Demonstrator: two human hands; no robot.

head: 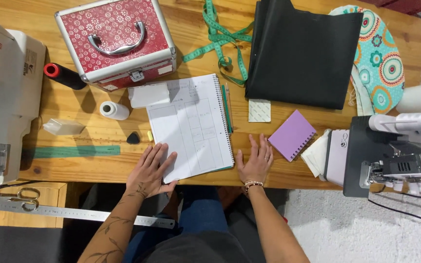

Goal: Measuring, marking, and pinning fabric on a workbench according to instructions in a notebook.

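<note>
Resting flat on the wooden desk [288, 170], both hands lie by the spiral notebook [191, 126]; the left hand [151, 170] is spread open with its fingers on the notebook's lower left corner, and it holds nothing; the right hand [256, 163] is open too, palm down on the desk just right of the notebook, and it holds nothing; the notebook lies open near the front edge of the desk, with boxes drawn on its white page; a green pencil [226, 109] lies along the notebook's right edge; a small purple notepad [292, 135] sits to the right of the notebook, past the right hand; a black folded cloth [303, 53] lies above and right of the notebook; a green measuring tape [222, 39] curls above the notebook; a red case with a silver handle [115, 41] stands above and left of the notebook; a white thread spool [114, 110] and a green ruler [76, 151] lie left of the notebook.
</note>
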